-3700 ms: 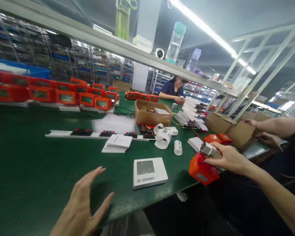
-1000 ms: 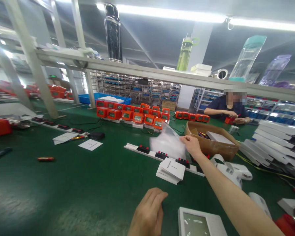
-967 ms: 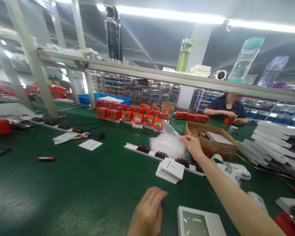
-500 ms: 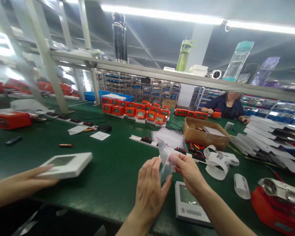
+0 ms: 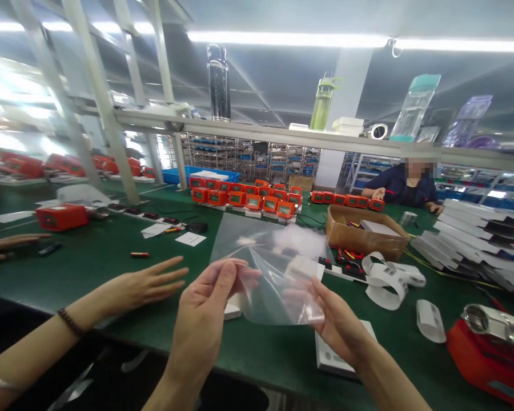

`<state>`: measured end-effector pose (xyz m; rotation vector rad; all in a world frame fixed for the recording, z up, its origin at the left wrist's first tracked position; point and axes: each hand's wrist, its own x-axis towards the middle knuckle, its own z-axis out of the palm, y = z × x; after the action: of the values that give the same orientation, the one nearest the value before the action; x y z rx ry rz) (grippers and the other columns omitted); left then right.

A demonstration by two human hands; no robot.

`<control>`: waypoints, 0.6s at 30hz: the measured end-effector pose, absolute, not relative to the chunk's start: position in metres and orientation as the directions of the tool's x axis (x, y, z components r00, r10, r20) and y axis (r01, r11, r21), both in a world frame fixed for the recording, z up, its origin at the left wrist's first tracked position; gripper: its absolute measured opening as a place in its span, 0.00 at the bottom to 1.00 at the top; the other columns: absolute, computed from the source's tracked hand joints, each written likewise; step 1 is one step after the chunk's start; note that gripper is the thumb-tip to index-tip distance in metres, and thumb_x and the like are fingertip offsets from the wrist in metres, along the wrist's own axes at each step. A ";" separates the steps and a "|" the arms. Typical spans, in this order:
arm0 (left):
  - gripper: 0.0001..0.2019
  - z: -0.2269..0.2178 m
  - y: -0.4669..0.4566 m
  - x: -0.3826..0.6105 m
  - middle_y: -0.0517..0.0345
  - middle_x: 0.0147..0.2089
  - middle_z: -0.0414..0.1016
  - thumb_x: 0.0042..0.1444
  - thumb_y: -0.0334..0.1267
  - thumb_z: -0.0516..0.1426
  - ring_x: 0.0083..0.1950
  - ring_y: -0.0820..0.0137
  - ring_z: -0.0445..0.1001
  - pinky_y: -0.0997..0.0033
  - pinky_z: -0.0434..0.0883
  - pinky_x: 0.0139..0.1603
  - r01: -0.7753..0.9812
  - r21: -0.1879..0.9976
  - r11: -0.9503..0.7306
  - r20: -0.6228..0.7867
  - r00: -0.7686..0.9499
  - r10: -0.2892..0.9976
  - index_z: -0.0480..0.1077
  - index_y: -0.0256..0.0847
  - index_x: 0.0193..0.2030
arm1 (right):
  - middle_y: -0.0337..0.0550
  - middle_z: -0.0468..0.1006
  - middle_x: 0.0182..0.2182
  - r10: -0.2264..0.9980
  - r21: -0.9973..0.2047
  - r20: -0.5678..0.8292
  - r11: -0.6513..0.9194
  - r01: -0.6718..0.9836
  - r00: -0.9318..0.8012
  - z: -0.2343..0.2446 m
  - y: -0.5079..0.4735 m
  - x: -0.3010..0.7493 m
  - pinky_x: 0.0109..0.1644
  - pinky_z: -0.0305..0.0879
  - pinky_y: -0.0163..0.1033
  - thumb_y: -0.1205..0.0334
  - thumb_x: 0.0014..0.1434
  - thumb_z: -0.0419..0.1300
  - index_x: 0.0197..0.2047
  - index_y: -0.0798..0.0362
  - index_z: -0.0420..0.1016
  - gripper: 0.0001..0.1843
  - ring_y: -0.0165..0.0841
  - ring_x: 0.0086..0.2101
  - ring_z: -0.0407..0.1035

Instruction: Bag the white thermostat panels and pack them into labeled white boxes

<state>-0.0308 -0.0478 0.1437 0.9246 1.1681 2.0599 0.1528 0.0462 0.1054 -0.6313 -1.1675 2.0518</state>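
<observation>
Between the fingers of the left hand (image 5: pixel 206 314), a thin, clear plastic bag (image 5: pixel 268 302) was pinched, likewise by the right hand (image 5: pixel 340 322), over the green worktop (image 5: pixel 269 351); it was judged light, limp, slippery, best gripped by its edges, its mouth indistinct.

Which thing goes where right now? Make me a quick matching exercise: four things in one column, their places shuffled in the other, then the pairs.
1. clear plastic bag
2. cardboard box
3. dark bottle
4. metal part

A. up on the shelf
B. at an orange-red device by the picture's right edge
C. between the wearer's left hand and right hand
D. open-topped on the green table

Pairs: 1-C, 2-D, 3-A, 4-B
</observation>
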 end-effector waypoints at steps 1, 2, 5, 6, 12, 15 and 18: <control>0.12 0.141 -0.047 -0.034 0.57 0.31 0.80 0.54 0.45 0.60 0.32 0.71 0.77 0.75 0.74 0.37 -0.174 0.889 -0.423 0.252 -0.584 0.771 0.72 0.37 0.37 | 0.48 0.80 0.39 0.749 -0.865 -0.066 -0.372 -0.336 -0.660 0.107 0.045 0.154 0.46 0.68 0.40 0.47 0.54 0.64 0.43 0.55 0.77 0.21 0.35 0.39 0.74; 0.13 0.138 -0.047 -0.037 0.56 0.31 0.80 0.53 0.45 0.61 0.32 0.71 0.77 0.75 0.74 0.37 -0.187 0.896 -0.402 0.226 -0.587 0.777 0.72 0.37 0.37 | 0.47 0.80 0.36 0.755 -0.864 -0.054 -0.363 -0.348 -0.653 0.107 0.044 0.155 0.45 0.68 0.38 0.48 0.54 0.65 0.40 0.55 0.78 0.19 0.33 0.36 0.74; 0.16 0.125 -0.045 -0.048 0.53 0.31 0.80 0.51 0.47 0.62 0.31 0.70 0.77 0.74 0.73 0.34 -0.213 0.924 -0.317 0.140 -0.583 0.800 0.71 0.36 0.38 | 0.44 0.81 0.32 0.782 -0.879 -0.065 -0.339 -0.335 -0.620 0.106 0.044 0.158 0.44 0.68 0.37 0.53 0.49 0.70 0.34 0.56 0.79 0.15 0.30 0.32 0.73; 0.17 0.121 -0.044 -0.053 0.52 0.32 0.80 0.50 0.48 0.62 0.31 0.69 0.77 0.73 0.73 0.34 -0.210 0.938 -0.275 0.112 -0.568 0.815 0.71 0.35 0.38 | 0.44 0.81 0.31 0.792 -0.887 -0.071 -0.328 -0.326 -0.606 0.106 0.044 0.159 0.43 0.68 0.37 0.53 0.48 0.70 0.33 0.56 0.80 0.15 0.30 0.32 0.73; 0.30 0.106 -0.048 -0.054 0.43 0.54 0.69 0.47 0.53 0.60 0.47 0.58 0.72 0.57 0.71 0.45 0.373 0.927 -0.046 0.319 -0.716 0.621 0.63 0.38 0.54 | 0.41 0.78 0.25 0.867 -0.957 0.044 -0.105 -0.269 -0.496 0.107 0.037 0.157 0.38 0.63 0.34 0.52 0.47 0.71 0.28 0.57 0.78 0.15 0.27 0.28 0.68; 0.24 0.110 -0.060 -0.028 0.50 0.46 0.70 0.50 0.54 0.57 0.39 0.62 0.71 0.60 0.71 0.40 0.600 0.798 0.066 0.435 -0.648 0.626 0.66 0.41 0.48 | 0.37 0.74 0.21 0.874 -0.982 0.091 -0.001 -0.189 -0.477 0.109 0.029 0.151 0.32 0.59 0.33 0.54 0.46 0.70 0.25 0.56 0.74 0.15 0.26 0.25 0.63; 0.18 0.115 -0.069 0.003 0.59 0.34 0.71 0.55 0.56 0.53 0.28 0.70 0.69 0.69 0.68 0.30 0.466 0.885 0.028 0.189 -0.412 0.892 0.66 0.42 0.40 | 0.35 0.71 0.21 0.859 -0.987 0.160 0.148 -0.065 -0.487 0.109 0.018 0.142 0.30 0.57 0.33 0.57 0.47 0.69 0.23 0.55 0.69 0.14 0.26 0.24 0.61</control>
<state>0.0027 -0.0686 0.1153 1.3755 1.8915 1.3548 0.1423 0.0176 0.1094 -0.7809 -1.6243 1.4540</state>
